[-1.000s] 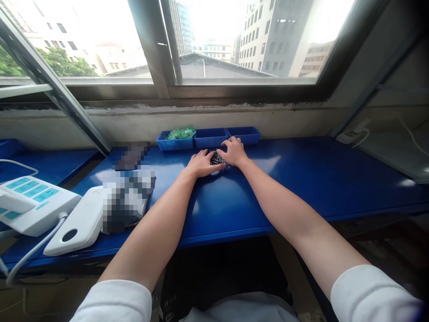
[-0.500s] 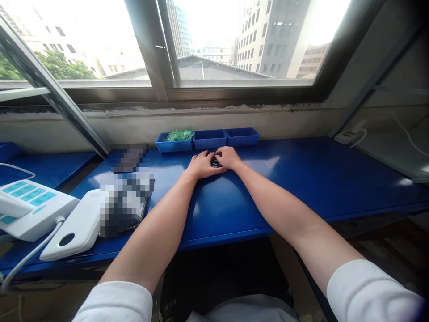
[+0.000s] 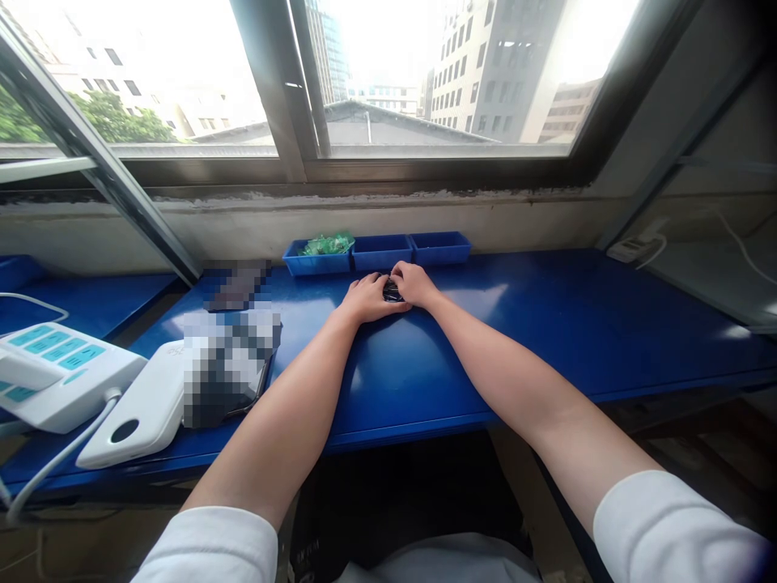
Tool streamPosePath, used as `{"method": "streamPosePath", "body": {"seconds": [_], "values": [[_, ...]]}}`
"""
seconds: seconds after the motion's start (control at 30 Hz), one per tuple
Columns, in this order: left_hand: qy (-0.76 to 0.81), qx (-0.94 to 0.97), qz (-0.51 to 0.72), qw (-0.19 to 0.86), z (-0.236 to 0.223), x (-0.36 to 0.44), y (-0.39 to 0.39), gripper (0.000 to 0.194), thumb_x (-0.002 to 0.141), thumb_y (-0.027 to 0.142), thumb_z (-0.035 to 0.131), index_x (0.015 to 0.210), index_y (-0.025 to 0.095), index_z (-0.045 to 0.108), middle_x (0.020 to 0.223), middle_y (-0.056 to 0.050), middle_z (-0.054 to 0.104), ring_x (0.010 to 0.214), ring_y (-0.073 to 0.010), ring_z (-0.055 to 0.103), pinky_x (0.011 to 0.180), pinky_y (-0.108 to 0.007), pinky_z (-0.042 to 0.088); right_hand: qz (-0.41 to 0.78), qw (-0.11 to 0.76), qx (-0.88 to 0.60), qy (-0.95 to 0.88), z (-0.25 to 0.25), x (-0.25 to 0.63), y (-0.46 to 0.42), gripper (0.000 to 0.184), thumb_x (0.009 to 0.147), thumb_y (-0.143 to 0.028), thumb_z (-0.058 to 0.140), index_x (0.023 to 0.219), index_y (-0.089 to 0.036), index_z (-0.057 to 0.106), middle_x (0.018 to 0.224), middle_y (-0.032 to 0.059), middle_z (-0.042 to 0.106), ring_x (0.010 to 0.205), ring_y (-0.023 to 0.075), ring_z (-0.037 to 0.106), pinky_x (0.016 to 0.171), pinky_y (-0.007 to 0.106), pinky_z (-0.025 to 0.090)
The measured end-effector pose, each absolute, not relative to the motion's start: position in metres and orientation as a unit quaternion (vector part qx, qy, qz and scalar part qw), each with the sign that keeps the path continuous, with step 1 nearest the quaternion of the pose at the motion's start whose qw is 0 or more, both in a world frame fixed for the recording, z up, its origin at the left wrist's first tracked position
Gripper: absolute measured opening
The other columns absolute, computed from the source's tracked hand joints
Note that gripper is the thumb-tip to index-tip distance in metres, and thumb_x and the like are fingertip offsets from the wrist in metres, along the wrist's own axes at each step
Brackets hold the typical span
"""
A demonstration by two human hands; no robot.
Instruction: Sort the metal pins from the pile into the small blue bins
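Note:
A small clump of shiny black pieces (image 3: 393,290) lies on the blue table between my hands; its kind is too small to make out. My left hand (image 3: 371,300) rests on the table along the clump's left side, fingers stretched out and thumb reaching along the near edge. From the right, my right hand (image 3: 413,283) bends over the clump with its fingers curled together at the far edge. Whatever its fingertips pinch is hidden.
Behind my hands stand a blue bin (image 3: 319,264) of green crumpled plastic and two more blue bins (image 3: 382,253). At left lie a white power bank (image 3: 133,413), a white power strip (image 3: 66,376) with a cable, and blurred-out items (image 3: 234,364). The table's front edge (image 3: 413,433) is near me.
The view has shifted very slightly. My right fingers have moved a little over the black pieces, and more of the clump shows. My left hand stays in place.

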State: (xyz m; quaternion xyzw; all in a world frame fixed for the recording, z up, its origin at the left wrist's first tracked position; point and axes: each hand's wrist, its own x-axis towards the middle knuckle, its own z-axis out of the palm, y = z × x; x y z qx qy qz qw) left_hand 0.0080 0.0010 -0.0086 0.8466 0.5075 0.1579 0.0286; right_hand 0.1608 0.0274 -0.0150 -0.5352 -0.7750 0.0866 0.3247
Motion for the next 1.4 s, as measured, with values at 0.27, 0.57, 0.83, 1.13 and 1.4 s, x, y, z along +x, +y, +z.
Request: {"method": "streamPosePath", "body": {"seconds": [0.27, 0.57, 0.83, 1.13, 1.4], "values": [[0.516, 0.841, 0.16, 0.035, -0.008, 0.008, 0.001, 0.074, 0.071, 0.066, 0.054, 0.13, 0.021, 0.047, 0.135, -0.012, 0.049, 0.125, -0.0313, 0.043, 0.103, -0.042, 0.032, 0.104, 0.386, -0.488, -0.776, -0.011, 0.161, 0.024, 0.014, 0.08, -0.018, 0.052, 0.083, -0.019, 0.066, 0.084, 0.0019, 0.069, 0.081, 0.0152, 0.062, 0.079, 0.027, 0.047], [0.502, 0.819, 0.277, 0.009, -0.001, 0.009, 0.0, 0.053, 0.08, 0.047, 0.056, 0.126, 0.02, 0.051, 0.126, -0.009, 0.056, 0.119, -0.0258, 0.05, 0.101, -0.037, 0.035, 0.174, 0.458, -0.509, -0.708, -0.002, 0.164, 0.019, 0.018, 0.081, -0.028, 0.054, 0.096, -0.019, 0.062, 0.078, 0.0016, 0.069, 0.076, 0.0165, 0.066, 0.079, 0.03, 0.049], [0.498, 0.788, 0.361, 0.004, 0.003, 0.007, 0.002, 0.025, 0.089, 0.027, 0.042, 0.095, 0.022, 0.066, 0.098, -0.006, 0.068, 0.096, -0.0208, 0.06, 0.088, -0.032, 0.043, 0.289, 0.504, -0.428, -0.692, -0.002, 0.161, 0.022, 0.017, 0.08, -0.035, 0.055, 0.087, -0.019, 0.057, 0.059, -0.0026, 0.061, 0.058, 0.0143, 0.06, 0.062, 0.028, 0.049], [0.535, 0.769, 0.351, -0.005, 0.003, 0.008, 0.001, 0.03, 0.089, 0.034, 0.044, 0.112, 0.022, 0.06, 0.112, -0.007, 0.064, 0.108, -0.023, 0.056, 0.093, -0.035, 0.041, 0.263, 0.514, -0.447, -0.683, 0.002, 0.166, 0.021, 0.019, 0.072, -0.037, 0.06, 0.077, -0.018, 0.063, 0.077, 0.0015, 0.068, 0.075, 0.0177, 0.063, 0.073, 0.032, 0.051], [0.585, 0.745, 0.32, -0.011, -0.005, 0.004, 0.007, 0.037, 0.088, 0.036, 0.045, 0.12, 0.02, 0.053, 0.121, -0.01, 0.057, 0.116, -0.0266, 0.051, 0.096, -0.038, 0.039, 0.001, 0.389, -0.622, -0.679, -0.002, 0.183, 0.028, 0.044, 0.074, -0.026, 0.053, 0.117, -0.016, 0.058, 0.12, 0.0094, 0.06, 0.113, 0.0303, 0.044, 0.095, 0.045, 0.04]]}}
